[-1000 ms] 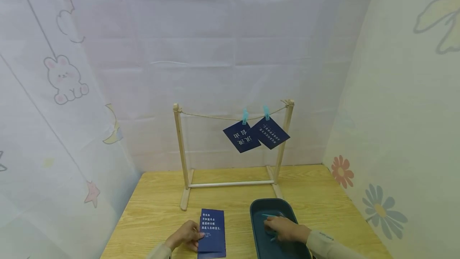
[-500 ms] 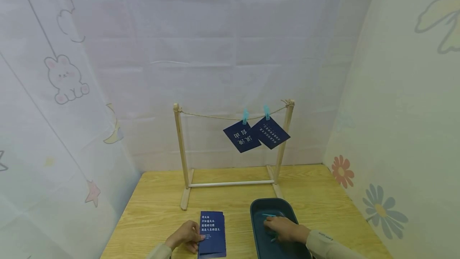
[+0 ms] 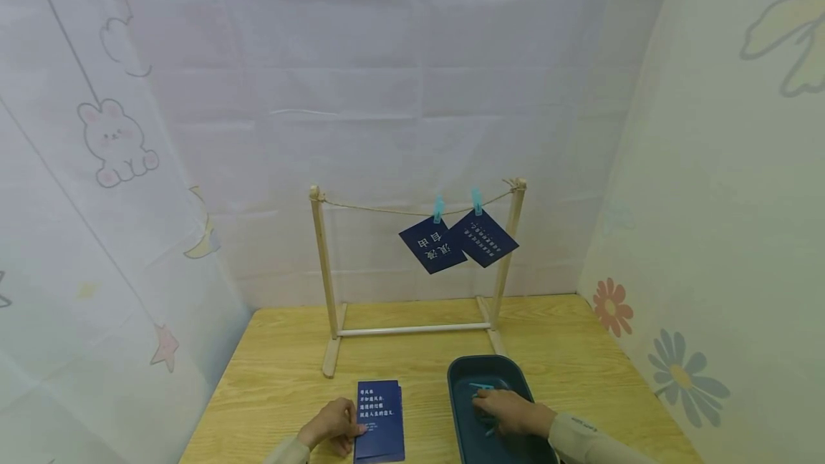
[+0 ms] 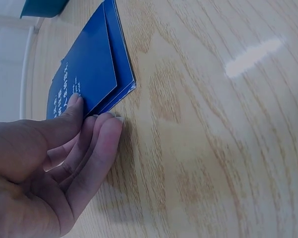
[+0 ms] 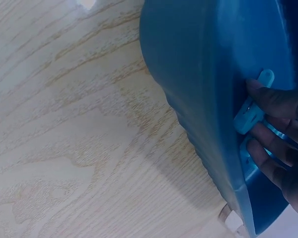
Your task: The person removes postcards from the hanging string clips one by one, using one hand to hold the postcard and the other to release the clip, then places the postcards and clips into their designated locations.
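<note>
Dark blue cards with white writing [image 3: 380,410] lie stacked on the table. My left hand [image 3: 330,424] pinches the top card at its left edge; in the left wrist view the left hand's thumb lies on the card [image 4: 94,64], with the fingers curled at its edge. Inside the dark teal tray [image 3: 459,414], my right hand [image 3: 508,410] holds a light blue clip, shown in the right wrist view as the clip [image 5: 255,109] between thumb and fingers. Another clip [image 5: 248,157] lies by those fingers. How many cards are stacked cannot be told.
Behind the tray and cards stands a wooden frame [image 3: 325,271] with a string [image 3: 380,209] across its top. Two blue cards [image 3: 433,244] [image 3: 483,237] hang from it by light blue clips, towards the right, overlapping. Patterned cloth walls surround the wooden table [image 3: 277,356].
The top card has slid slightly towards me, covering more of the cards beneath, with my left hand at its edge. My right hand has stayed almost still in the tray.
</note>
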Tool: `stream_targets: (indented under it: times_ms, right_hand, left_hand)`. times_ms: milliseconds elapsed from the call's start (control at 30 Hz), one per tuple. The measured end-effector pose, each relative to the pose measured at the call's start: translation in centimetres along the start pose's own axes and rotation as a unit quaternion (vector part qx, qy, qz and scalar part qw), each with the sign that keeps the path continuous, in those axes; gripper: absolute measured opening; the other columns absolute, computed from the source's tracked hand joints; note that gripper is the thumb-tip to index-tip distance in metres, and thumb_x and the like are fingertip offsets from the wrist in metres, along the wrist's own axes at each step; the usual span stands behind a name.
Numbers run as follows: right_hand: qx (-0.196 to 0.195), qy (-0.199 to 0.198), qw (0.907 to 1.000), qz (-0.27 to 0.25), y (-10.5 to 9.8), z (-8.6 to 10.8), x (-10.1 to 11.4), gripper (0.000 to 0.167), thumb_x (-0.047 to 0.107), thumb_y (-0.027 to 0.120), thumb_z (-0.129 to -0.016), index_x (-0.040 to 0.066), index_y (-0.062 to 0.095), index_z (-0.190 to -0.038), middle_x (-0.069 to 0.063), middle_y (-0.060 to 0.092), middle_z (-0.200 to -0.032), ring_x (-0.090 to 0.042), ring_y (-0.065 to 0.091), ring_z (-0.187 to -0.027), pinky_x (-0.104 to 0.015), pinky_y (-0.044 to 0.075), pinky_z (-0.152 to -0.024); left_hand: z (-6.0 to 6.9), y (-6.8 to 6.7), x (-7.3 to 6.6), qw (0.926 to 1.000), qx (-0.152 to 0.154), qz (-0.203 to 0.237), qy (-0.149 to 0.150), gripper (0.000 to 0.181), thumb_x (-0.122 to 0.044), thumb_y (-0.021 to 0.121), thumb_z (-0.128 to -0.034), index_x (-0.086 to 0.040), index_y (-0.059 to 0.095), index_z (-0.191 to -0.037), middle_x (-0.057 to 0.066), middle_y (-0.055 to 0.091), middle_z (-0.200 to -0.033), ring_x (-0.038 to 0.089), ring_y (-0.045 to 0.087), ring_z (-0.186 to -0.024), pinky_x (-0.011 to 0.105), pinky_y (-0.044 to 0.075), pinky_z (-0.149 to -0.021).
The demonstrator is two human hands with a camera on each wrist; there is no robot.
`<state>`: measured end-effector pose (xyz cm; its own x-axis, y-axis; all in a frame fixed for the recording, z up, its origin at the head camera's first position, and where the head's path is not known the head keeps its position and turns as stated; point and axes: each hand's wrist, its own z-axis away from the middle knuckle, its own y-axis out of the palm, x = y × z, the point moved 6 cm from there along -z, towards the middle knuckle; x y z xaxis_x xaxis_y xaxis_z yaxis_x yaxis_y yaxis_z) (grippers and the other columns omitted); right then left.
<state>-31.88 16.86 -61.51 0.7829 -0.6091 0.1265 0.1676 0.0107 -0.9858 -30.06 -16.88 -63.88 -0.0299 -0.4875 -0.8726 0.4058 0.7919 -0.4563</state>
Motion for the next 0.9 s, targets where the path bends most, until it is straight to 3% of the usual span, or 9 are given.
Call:
stream_targets:
  times_ms: [367, 500, 733, 900]
  right_hand:
    - [0.003, -0.015, 0.9999, -0.004, -0.7, -0.1, 0.0, 0.051, 0.013, 0.094, -0.064, 0.017, 0.061, -0.103, 0.001, 0.062, -0.106, -0.009, 0.062, -0.091, -0.026, 0.057, -0.073]
    - [-0.002, -0.012, 0.9998, -0.019, -1.9, -0.3, -0.2, 0.048, 0.006, 0.092, -0.065, 0.016, 0.062, -0.101, 0.007, 0.056, -0.094, -0.002, 0.054, -0.079, -0.021, 0.052, -0.064]
    - [-0.028, -0.001, 0.9986, -0.045, -4.2, -0.7, -1.0, 0.034, -0.003, 0.082, -0.074, 0.012, 0.065, -0.099, 0.004, 0.055, -0.087, 0.0, 0.048, -0.072, -0.019, 0.048, -0.059]
    - [-0.045, 0.009, 0.9973, -0.058, -6.0, -0.8, -1.7, 0.022, 0.006, 0.08, -0.082, 0.01, 0.064, -0.096, 0.007, 0.053, -0.085, -0.001, 0.046, -0.071, -0.02, 0.047, -0.058]
  left_hand:
    - [-0.3, 0.0, 0.3, 0.9999, 0.007, -0.001, -0.013, 0.028, -0.002, 0.075, -0.0872, -0.004, 0.049, -0.076, 0.01, 0.061, -0.055, 0.019, 0.064, -0.044, 0.029, 0.056, -0.041]
    - [-0.3, -0.1, 0.1, 0.9999, 0.005, -0.001, -0.013, 0.027, -0.007, 0.07, -0.0922, -0.004, 0.05, -0.076, 0.01, 0.06, -0.054, 0.018, 0.062, -0.043, 0.032, 0.055, -0.04]
    - [-1.5, -0.7, -0.6, 0.9936, -0.039, -0.098, 0.041, 0.027, -0.017, 0.063, -0.0979, -0.008, 0.051, -0.076, -0.001, 0.056, -0.055, 0.007, 0.053, -0.04, 0.02, 0.045, -0.037]
    - [-2.2, -1.2, -1.3, 0.9922, -0.051, -0.102, 0.052, 0.025, -0.018, 0.062, -0.0986, -0.008, 0.052, -0.078, 0.0, 0.057, -0.059, 0.009, 0.052, -0.043, 0.019, 0.042, -0.037]
